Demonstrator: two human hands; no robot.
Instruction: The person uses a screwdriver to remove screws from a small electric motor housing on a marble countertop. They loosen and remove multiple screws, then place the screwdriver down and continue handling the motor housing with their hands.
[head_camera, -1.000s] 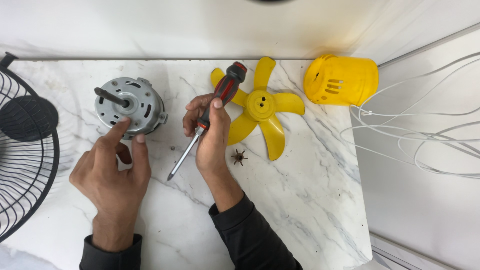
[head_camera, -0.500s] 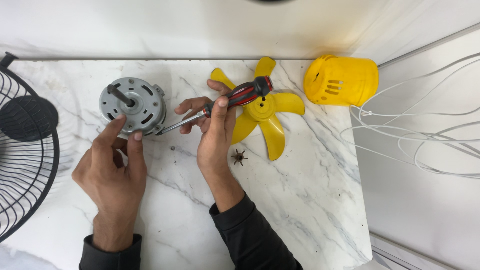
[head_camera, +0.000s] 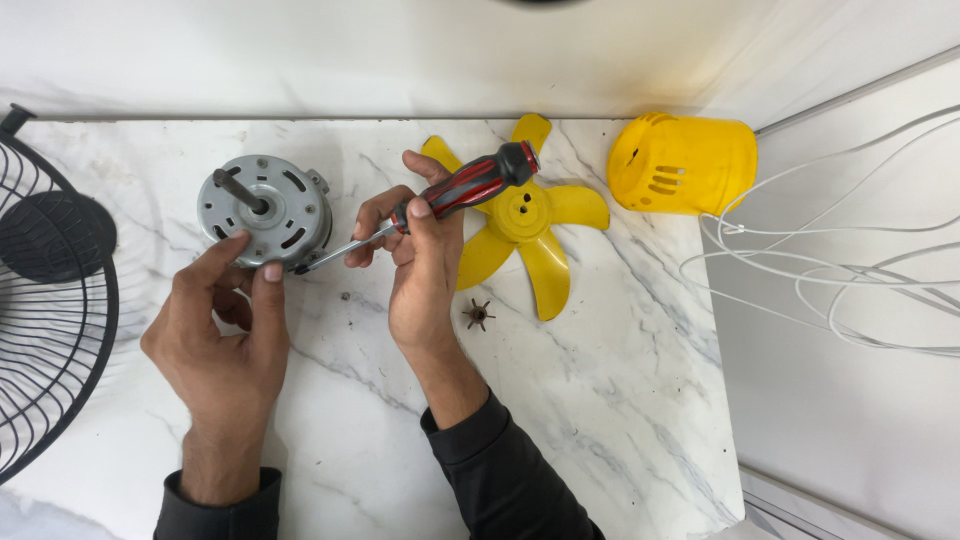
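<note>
Head view, left hand (head_camera: 215, 325) fingers pinching grey motor (head_camera: 265, 210), right hand (head_camera: 420, 265) clamped on screwdriver (head_camera: 440, 202), tip at motor's edge

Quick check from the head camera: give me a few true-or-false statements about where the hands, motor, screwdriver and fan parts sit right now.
1. The right hand holds a red-and-black screwdriver. True.
2. The screwdriver tip points at the yellow housing. False: it meets the edge of the grey motor.
3. The left hand steadies the motor. True.
4. The yellow fan blade is mounted on the motor shaft. False: it lies flat on the marble table.
5. A black wire grille is at the left edge. True.
</note>
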